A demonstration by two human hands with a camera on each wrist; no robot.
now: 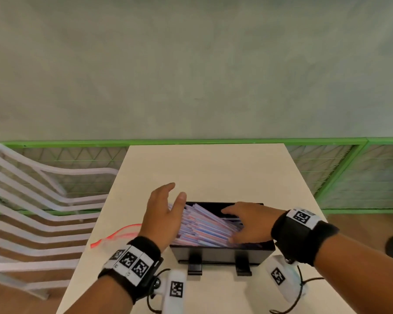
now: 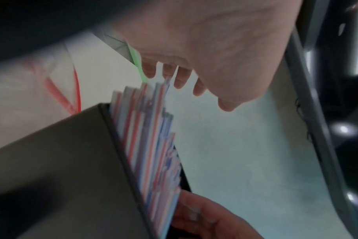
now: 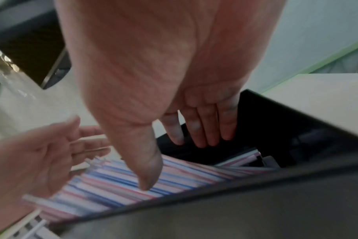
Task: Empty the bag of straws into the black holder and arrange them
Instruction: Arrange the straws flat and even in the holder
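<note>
The straws (image 1: 202,227) lie in the holder (image 1: 222,252), which stands on the table (image 1: 213,168). They slope as one fanned stack: left ends ride up over the holder's left wall, right ends dip toward the floor on the right. The bag (image 1: 114,236) lies flat on the table, left of the holder; it looks empty, though blur leaves this unsure.

Left hand (image 1: 162,219): fingers straight and spread, palm facing the raised straw ends, holding nothing. Right hand (image 1: 247,224): fingers straight, spread flat over the stack's right part, gripping nothing; the fingertips (image 3: 202,139) reach into the empty right end.

Step in hand: arranging. Procedure, as judged:
1. Push the raised ends rightward with the flat left palm until they clear the wall.
2. Keep the right hand flat on top so that no straw springs out.
3. Press evenly; paper-wrapped straws slide and bend easily.
</note>
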